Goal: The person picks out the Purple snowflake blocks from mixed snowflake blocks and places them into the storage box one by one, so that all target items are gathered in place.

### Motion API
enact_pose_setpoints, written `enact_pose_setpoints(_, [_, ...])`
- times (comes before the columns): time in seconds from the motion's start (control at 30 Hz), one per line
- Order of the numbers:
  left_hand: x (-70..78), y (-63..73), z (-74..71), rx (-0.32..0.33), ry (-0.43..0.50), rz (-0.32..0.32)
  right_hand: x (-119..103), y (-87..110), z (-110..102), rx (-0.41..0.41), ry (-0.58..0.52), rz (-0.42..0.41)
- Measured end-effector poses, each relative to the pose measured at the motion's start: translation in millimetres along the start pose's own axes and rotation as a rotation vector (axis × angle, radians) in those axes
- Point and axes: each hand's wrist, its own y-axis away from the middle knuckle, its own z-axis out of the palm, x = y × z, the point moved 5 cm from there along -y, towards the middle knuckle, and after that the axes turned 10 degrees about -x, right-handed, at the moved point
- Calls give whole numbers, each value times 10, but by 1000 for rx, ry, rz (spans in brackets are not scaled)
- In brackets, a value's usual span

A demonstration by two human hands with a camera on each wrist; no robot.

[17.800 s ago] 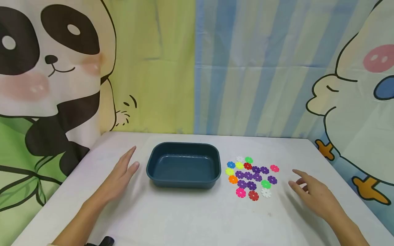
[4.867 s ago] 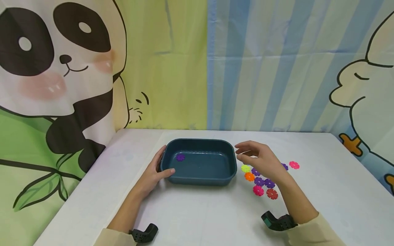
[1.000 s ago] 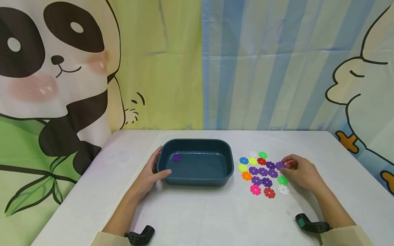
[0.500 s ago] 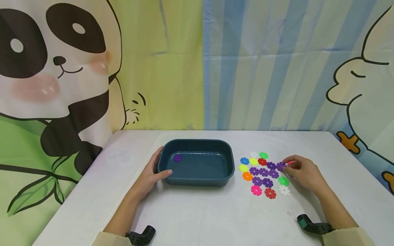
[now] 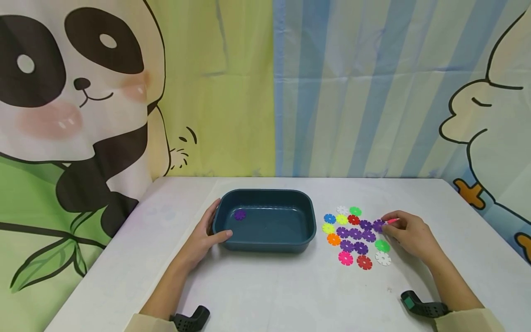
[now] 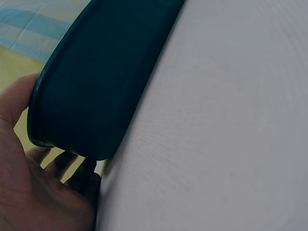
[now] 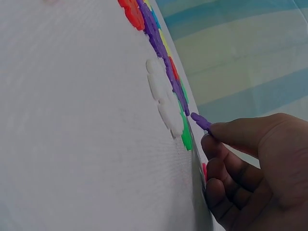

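My left hand grips the left end of a dark teal plastic basin, thumb over the near rim. In the left wrist view its fingers curl behind the basin's end wall. One purple snowflake disc lies inside, toward the left. To the basin's right my right hand pinches another purple snowflake disc between thumb and forefinger. The right wrist view shows that pinched disc raised at a slant by the fingertips. A pink disc is partly hidden behind this hand.
Several snowflake discs lie flat right of the basin, among them a blue disc, an orange disc, a red disc and a white disc. A patterned curtain hangs behind the white table.
Earliest, both hands were apart from everything and the basin held nothing; now one purple disc is inside. My right hand moved from the basin's right rim to the discs, staying there this last second.
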Motion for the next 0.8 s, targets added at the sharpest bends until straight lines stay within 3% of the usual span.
enact_pose_setpoints(0.3, [-9,-2,5,-7,-4,-1,-13,23,-18,42,-31,3])
enact_pose_setpoints(0.57, [8,-1,6,-5,-8,5,-72,39,-51,137,-124,-8])
enact_pose_setpoints(0.8, [10,-4,-2,-2,-6,7,-135,62,-78,171,-203,-10])
